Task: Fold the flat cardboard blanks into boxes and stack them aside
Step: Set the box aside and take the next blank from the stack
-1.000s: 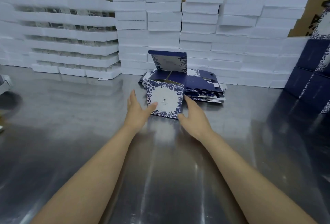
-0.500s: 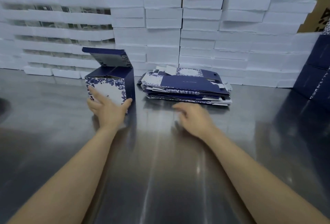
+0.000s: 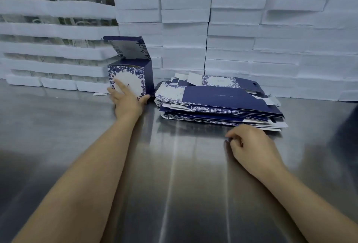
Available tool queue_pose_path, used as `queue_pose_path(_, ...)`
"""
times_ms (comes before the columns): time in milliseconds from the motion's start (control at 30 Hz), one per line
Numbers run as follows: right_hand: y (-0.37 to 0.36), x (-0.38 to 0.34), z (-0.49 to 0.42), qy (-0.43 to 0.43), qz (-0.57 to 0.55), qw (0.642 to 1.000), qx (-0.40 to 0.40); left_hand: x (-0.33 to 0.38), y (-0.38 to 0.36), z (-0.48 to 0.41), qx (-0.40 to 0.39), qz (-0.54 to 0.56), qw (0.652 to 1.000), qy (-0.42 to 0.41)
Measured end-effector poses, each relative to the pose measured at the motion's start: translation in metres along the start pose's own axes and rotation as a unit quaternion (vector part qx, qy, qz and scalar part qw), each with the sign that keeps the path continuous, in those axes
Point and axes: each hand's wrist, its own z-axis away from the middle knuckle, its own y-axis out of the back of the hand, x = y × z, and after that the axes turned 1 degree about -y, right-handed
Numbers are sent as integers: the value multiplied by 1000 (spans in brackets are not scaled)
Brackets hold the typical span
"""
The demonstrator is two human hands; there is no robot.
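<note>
A folded navy box [image 3: 133,77] with a white floral front stands upright on the steel table [image 3: 174,194], left of centre, its lid flap [image 3: 127,48] raised. My left hand [image 3: 126,101] presses on the box's front face with straight, spread fingers, the thumb at its lower right corner. A messy pile of flat navy and white cardboard blanks [image 3: 217,100] lies just right of the box. My right hand [image 3: 251,145] rests on the table at the pile's near edge, fingers loosely curled, holding nothing.
A wall of stacked white foam blocks [image 3: 232,29] runs along the back of the table, close behind the box and the pile. More foam trays [image 3: 54,31] are stacked at the back left. A small scrap [image 3: 99,94] lies left of the box.
My left hand has slid the folded box from the centre to the left, near the foam wall. My right hand let go of the box and moved right, to the front of the blank pile.
</note>
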Motion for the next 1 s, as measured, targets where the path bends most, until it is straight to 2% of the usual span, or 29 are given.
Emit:
queue_pose_path(100, -3, 2, -3, 10, -8, 1000, -5, -4, -12, -17, -78, -146, 985, -45)
queue_pose_path(200, -4, 2, -4, 9, -24, 1000, 1, -3, -10, -17, -102, -189, 973, -84)
queue_pose_path(267, -2, -1, -4, 6, -30, 1000, 6, 2, -4, -7, -80, -165, 975, -128)
queue_pose_path(367, 2, -7, -4, -2, -19, 1000, 6, 16, 6, 28, 15, -105, 978, -181)
queue_pose_path(500, 10, -15, 2, -12, 6, 1000, 8, 45, 24, 105, 82, 86, 980, -159)
queue_pose_path(600, 16, -22, 8, -9, 9, 1000, 18, 62, 31, 170, 49, 161, 975, -147)
queue_pose_path(700, 21, -28, 16, 3, 20, 1000, 20, 81, 32, 234, -13, 178, 975, -136)
queue_pose_path(767, 21, -28, 21, 12, 25, 999, 36, 87, 30, 264, -50, 146, 967, -202)
queue_pose_path(867, 23, -21, 22, 23, 7, 998, 64, 88, 29, 283, -94, 27, 936, -338)
queue_pose_path(933, 22, -14, 16, 19, -3, 995, 101, 89, 30, 284, -108, -13, 937, -333)
queue_pose_path(1000, 16, -10, 8, 12, 33, 993, 113, 91, 29, 283, -110, -27, 947, -300)
